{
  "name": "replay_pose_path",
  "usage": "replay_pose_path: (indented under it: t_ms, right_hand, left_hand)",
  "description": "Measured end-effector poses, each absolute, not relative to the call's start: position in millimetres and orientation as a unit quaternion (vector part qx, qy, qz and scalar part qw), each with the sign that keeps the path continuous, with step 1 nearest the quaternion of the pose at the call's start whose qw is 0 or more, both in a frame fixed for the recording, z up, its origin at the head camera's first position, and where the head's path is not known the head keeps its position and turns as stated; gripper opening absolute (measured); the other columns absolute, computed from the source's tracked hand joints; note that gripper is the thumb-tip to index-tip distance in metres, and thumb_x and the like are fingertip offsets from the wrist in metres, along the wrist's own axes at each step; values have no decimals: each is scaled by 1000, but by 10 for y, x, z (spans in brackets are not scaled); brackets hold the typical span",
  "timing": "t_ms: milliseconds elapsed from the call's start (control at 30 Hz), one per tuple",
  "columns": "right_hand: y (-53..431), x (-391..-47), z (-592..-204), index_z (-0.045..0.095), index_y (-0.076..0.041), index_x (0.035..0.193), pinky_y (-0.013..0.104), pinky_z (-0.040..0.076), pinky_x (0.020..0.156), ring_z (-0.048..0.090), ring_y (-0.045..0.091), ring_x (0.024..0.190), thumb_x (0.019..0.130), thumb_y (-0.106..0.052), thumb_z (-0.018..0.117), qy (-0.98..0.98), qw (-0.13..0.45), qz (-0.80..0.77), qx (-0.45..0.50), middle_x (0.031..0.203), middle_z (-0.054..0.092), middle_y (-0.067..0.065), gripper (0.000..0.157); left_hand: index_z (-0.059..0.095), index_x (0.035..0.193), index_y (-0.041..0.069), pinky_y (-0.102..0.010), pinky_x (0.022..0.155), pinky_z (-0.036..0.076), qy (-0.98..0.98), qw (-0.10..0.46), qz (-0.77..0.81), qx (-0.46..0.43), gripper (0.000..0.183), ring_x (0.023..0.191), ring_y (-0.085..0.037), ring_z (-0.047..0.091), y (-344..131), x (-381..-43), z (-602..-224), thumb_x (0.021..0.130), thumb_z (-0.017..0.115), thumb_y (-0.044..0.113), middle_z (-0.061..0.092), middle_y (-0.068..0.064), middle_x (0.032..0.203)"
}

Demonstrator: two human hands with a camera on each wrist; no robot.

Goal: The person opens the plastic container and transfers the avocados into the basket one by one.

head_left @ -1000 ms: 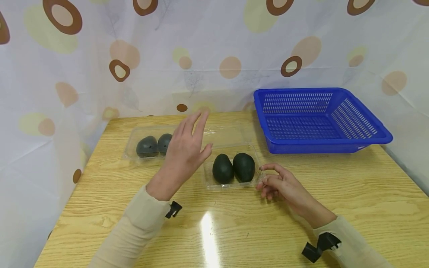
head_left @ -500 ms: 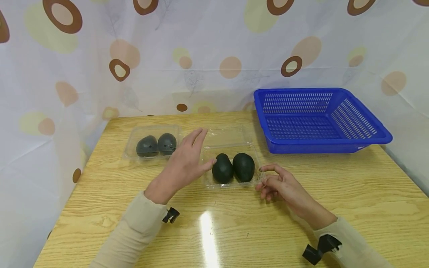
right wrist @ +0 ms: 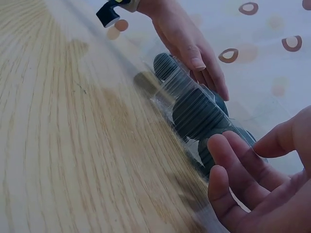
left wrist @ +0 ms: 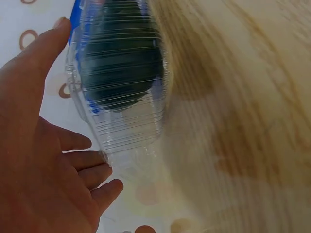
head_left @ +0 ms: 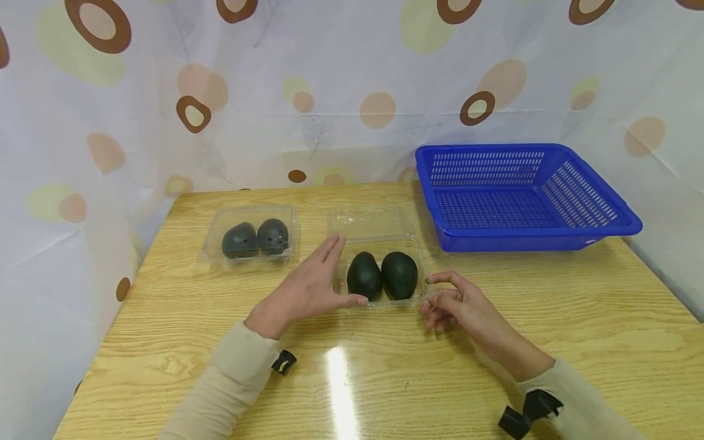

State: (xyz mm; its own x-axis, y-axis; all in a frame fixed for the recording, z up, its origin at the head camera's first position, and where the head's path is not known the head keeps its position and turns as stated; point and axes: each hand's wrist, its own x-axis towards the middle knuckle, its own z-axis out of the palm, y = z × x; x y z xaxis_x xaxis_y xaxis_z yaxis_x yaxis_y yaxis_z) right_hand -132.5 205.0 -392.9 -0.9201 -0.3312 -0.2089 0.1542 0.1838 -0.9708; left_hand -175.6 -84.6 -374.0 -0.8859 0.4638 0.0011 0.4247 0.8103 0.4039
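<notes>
The clear box (head_left: 392, 303) lies long side across you: your right hand (head_left: 464, 308) pinches its right end; your left hand (head_left: 308, 290), fingers spread, flanks its left.

Long beige sleeves (head_left: 228, 373); black left-wrist clip (head_left: 284, 363), angular black right-wrist clip (head_left: 541, 403).

The head view is bright, a white streak of glare (head_left: 341, 391) lying on the wooden tabletop (head_left: 418, 360), while both wrist views look dimmer and softer.
</notes>
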Motion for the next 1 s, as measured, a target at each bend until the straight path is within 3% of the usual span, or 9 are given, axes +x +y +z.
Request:
replay_pose_path:
  t_ms: [133,300,533,733,1000]
  right_hand:
    - [2052,-1303,-3925,29,-2,130,40,52,62,65,29,73,93,-13,43,759,185,-620,-64,89,65,15,41]
    - [2066,-1297,-3909,34,-2,129,41,53,61,63,32,75,93,-9,42,793,162,-582,-77,95,62,22,38]
    - [2068,-1317,-3836,45,-2,125,31,51,64,60,21,81,91,-21,50,908,39,-401,-117,99,61,10,39]
    - [1982,-1314,-3728,46,-3,127,36,49,74,56,22,96,89,-22,54,933,-40,-324,-153,110,57,11,43]
    - [1825,-1384,-3631,49,-6,124,40,47,81,52,24,104,86,-23,58,931,-73,-298,-197,117,53,9,42]
  left_hand:
    - [-2,145,18,-38,110,24,953,38,186,236,116,139,-17,11,-828,-1763,-3786,62,52,79,3,0,152]
    - [0,145,14,-39,111,19,960,16,137,245,116,139,-18,11,-808,-1765,-3825,63,43,83,5,-4,152]
    - [0,145,15,-45,112,9,965,-20,64,252,112,140,-18,6,-792,-1749,-3872,64,27,88,4,-2,152]
    - [1,145,15,-45,113,6,966,-27,61,248,112,140,-18,4,-784,-1752,-3898,64,26,88,3,-2,152]
    - [6,146,13,-45,112,7,967,-30,74,244,113,140,-19,6,-789,-1761,-3903,64,34,86,9,-4,152]
